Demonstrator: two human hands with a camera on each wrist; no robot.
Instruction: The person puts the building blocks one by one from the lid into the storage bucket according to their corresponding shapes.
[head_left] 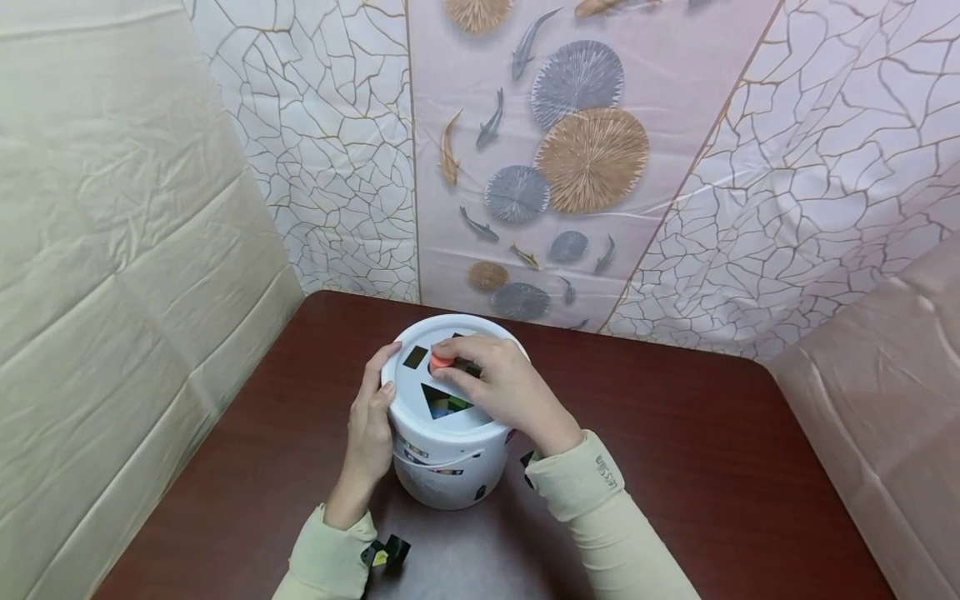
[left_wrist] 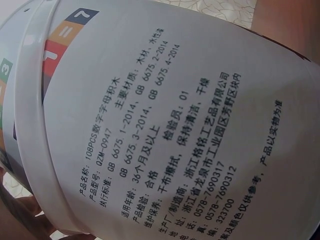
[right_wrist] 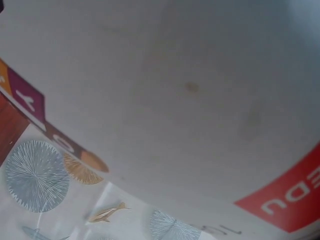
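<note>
Two hands, one block, one slot

Both hands were on the white bucket (head_left: 450, 467), which stood upright on the dark red table (head_left: 712, 467) near its back edge, in front of the patterned wall cloth (head_left: 570, 167). The left hand (head_left: 372, 425) was wrapped against the bucket's left side, thumb hooked over the rim of the lid (head_left: 408, 408), bracing it. The right hand (head_left: 498, 383) lay across the lid with its fingertips pinched round an orange block (head_left: 441, 361), held at one of the cut-out holes; other coloured pieces showed through the triangular opening (head_left: 446, 402).

As a judgement, the block looked partly seated rather than dropped. Doing this well probably called for turning the block until its outline matched the hole, then pressing straight down with light force, since a tilted piece could jam against the lid's edge. The bracing hand seemed to matter: the bucket is light plastic and could slide or tip if pushed off-centre.

The left wrist view showed only the bucket's printed label (left_wrist: 165, 150), close up.
</note>
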